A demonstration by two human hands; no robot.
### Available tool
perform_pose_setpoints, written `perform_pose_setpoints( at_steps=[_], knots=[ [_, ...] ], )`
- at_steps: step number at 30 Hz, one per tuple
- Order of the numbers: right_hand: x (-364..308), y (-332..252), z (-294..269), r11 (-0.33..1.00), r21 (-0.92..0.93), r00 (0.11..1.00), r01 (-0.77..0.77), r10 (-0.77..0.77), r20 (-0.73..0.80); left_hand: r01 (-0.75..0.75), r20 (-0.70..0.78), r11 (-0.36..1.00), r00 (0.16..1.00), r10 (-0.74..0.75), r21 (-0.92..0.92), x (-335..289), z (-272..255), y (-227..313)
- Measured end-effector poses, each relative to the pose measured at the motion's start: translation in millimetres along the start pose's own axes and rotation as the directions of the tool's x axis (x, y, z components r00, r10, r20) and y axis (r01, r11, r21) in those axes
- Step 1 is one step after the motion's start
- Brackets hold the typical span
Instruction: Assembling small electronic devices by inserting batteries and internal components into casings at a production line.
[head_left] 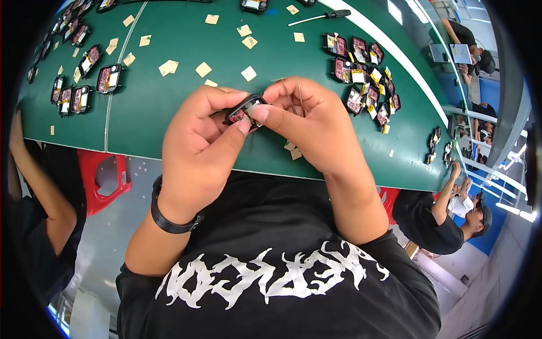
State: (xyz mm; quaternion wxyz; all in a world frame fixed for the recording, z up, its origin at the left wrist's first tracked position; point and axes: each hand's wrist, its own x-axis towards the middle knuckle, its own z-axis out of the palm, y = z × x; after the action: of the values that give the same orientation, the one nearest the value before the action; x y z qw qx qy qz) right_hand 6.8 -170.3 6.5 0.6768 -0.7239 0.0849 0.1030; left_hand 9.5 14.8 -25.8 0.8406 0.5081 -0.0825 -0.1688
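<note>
**Left hand (197, 144) and right hand (316, 127) pinch one black device housing (246, 103) above the near edge of a green workbench (147, 121)**

The housing is held tilted between the two hands, its open side toward the wearer, with a red circuit board (237, 116) showing inside. The left hand pinches its left part, thumb on the near side and fingers curled behind. The right hand pinches its right part, thumb pressed across the open face and partly covering what lies there. Thin metal tweezers (300, 95) are also tucked in the right hand, their prongs standing out past its curled fingers; how they are gripped is hidden. A black wristband (170, 224) circles the left wrist.

Beyond the hands, cream paper squares (203, 69) lie scattered over the workbench, mostly to the far left and centre. On the right sits a tight cluster of open housings (355, 100), with red boards, white parts and yellow strips. More opened units (107, 78) stand at the left, some beyond a pale line across the surface. A screwdriver (337, 14) with a dark handle lies at the far side, right of centre.

A red stool (90, 183) stands near left, beside a co-worker's bare arm (51, 203). Another co-worker (432, 226), in black, sits at the right.
</note>
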Motion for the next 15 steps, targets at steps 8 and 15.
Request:
perform_pose_setpoints(
  at_steps=[8,15],
  knots=[
    [-3,-10,-3,0.994,-0.094,0.998,-0.058,0.056,-0.019,0.012,0.008,0.999,1.0,-0.012,0.044,-1,2,1],
    [-4,-7,-9,0.992,-0.094,0.997,-0.079,0.081,0.015,0.07,-0.035,0.981,0.997,-0.065,0.179,1,16,11]
  ],
)
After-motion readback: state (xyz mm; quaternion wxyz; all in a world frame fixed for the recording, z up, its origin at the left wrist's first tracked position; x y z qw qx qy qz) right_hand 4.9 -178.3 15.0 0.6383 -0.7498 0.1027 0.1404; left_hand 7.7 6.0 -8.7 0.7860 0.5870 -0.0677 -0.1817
